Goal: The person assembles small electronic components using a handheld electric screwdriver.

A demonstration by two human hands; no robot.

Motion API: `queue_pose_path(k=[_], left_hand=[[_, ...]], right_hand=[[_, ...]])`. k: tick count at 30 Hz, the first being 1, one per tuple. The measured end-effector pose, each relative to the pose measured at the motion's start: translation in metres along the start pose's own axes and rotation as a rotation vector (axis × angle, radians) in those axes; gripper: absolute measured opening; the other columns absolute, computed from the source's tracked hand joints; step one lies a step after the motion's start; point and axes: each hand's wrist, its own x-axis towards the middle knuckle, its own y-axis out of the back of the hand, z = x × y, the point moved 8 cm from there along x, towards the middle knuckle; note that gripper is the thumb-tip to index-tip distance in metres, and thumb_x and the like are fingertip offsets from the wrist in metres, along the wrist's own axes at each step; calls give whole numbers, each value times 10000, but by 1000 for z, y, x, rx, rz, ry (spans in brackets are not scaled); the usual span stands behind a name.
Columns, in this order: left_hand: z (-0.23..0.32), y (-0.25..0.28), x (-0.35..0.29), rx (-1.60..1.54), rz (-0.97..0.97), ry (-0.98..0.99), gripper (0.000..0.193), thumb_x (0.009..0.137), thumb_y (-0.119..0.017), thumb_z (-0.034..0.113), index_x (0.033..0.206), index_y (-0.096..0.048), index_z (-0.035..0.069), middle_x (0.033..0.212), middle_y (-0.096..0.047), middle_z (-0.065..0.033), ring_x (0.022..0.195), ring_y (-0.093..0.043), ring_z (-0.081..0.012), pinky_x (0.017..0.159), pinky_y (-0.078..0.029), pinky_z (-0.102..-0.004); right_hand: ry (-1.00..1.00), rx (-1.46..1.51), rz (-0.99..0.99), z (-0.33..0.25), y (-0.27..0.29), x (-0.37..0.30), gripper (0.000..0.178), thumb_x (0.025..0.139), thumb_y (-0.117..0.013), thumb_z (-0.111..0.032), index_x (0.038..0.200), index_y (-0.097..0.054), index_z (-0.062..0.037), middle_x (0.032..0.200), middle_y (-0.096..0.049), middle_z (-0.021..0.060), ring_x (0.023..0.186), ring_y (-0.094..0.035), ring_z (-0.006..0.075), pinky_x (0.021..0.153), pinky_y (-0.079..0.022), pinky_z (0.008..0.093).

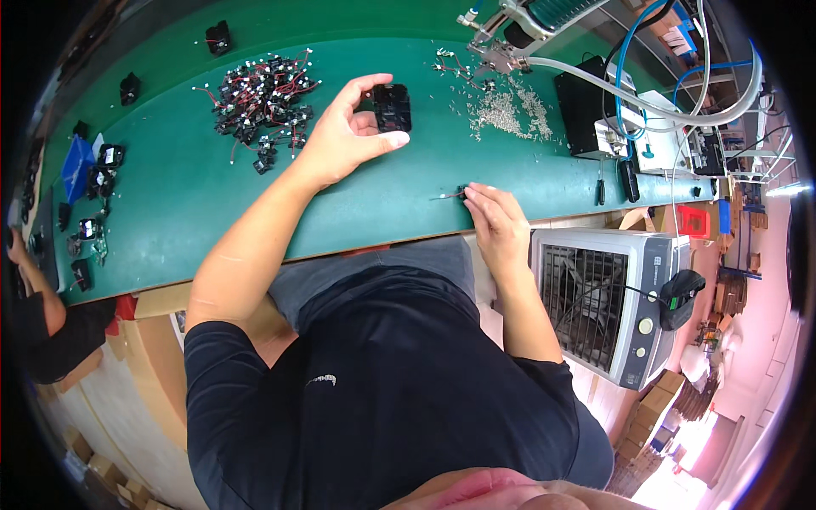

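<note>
Over the middle of the green bench, my left hand (348, 136) is closed on a black plastic housing (393, 109), gripping it by its edges between thumb and fingers. Lower and to the right, near the bench's front edge, the fingertips of my right hand (497, 212) pinch a small black part with wires (461, 193). A red lead with a white tip sticks out of it to the left. Left of my left hand lies a heap of small black parts with red wires and white connectors (259, 98). Small silvery pieces (507, 115) are scattered to the right of the housing.
A metal machine arm with hoses (510, 51) overhangs the bench's far right. Black box equipment (582, 106) and a screwdriver (601, 192) are at right. An air cooler (595, 297) stands below the edge. A blue bin (78, 166) and another person's arm (42, 285) are at left.
</note>
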Motion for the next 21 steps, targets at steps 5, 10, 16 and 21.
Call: queue_pose_path(k=[5, 10, 16, 21], left_hand=[[-1, 12, 5, -37, 45, -70, 830, 806, -823, 1, 1516, -398, 63, 1454, -452, -103, 1222, -602, -205, 1030, -533, -359], [26, 3, -3, 148, 30, -347, 871, 779, -844, -18, 1523, -400, 70, 1599, -256, -86, 1285, -571, -246, 1052, -533, -382], [0, -32, -14, 335, -231, -196, 863, 755, -854, -43, 1502, -436, 65, 1440, -473, -84, 1051, -623, -149, 833, -558, -287], [-12, -34, -13, 399, -238, -179, 820, 761, -871, -11, 1468, -460, 50, 1418, -481, -96, 888, -613, -107, 743, -546, -266]], right_hand=[[-361, 231, -98, 17, -2, 4, 216, 830, -782, 18, 1039, -734, -9, 1094, -731, 137, 911, -719, 254, 764, -592, 326], [-321, 256, -140, 17, -4, 10, 186, 833, -786, 4, 1016, -757, -9, 1095, -736, 135, 871, -728, 220, 723, -590, 302], [-309, 313, -95, 12, -3, 15, 183, 820, -807, -9, 1001, -783, -21, 1046, -756, 139, 907, -739, 221, 750, -592, 307], [-172, 424, 35, -25, -3, 46, 181, 804, -822, -39, 980, -780, -38, 1031, -757, 109, 919, -718, 257, 764, -587, 329]])
